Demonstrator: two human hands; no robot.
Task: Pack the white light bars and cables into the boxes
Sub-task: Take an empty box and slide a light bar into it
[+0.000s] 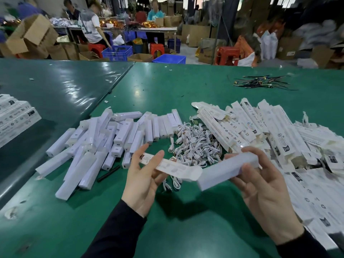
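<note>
White light bar held in right hand, fingers curled round its far end, above green table. Left hand pinches flat white box, thumb on top, open flap touching bar's near end. Pile of light bars at left, cables in middle, heap of boxes at right.

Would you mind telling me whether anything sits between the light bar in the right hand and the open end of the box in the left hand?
Nothing visible does. The right hand holds the light bar with its near end right at the open flap of the box, which the left hand grips.
</note>
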